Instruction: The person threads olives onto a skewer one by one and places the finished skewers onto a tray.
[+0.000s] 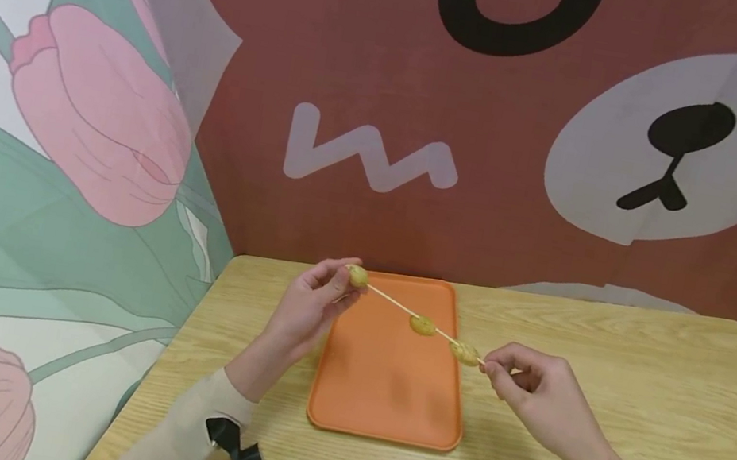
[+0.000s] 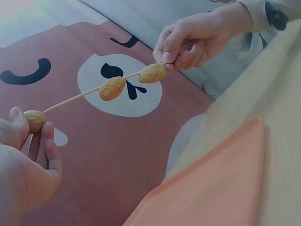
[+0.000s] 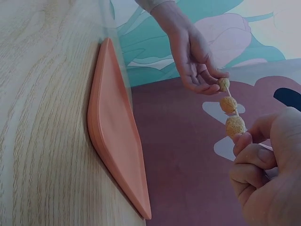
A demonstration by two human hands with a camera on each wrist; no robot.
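A thin wooden skewer (image 1: pixel 390 298) is held slanting above the orange tray, lower at its right end. Three yellowish-brown wrinkled balls, food of a kind I cannot tell, are threaded on it. My left hand (image 1: pixel 314 302) pinches the left ball (image 1: pixel 358 276) between thumb and fingers at the upper end. The middle ball (image 2: pixel 112 89) and right ball (image 2: pixel 153 73) sit close together nearer the other end. My right hand (image 1: pixel 547 399) pinches the skewer's lower end just beyond the right ball. Its fingertips hide that tip.
The orange tray (image 1: pixel 386 394) lies on a light wood-grain table (image 1: pixel 647 346), beneath the skewer. A wall covering with a reddish-brown bear print (image 1: pixel 501 122) rises behind the table. Another with pink tulips (image 1: pixel 104 116) stands along the left side.
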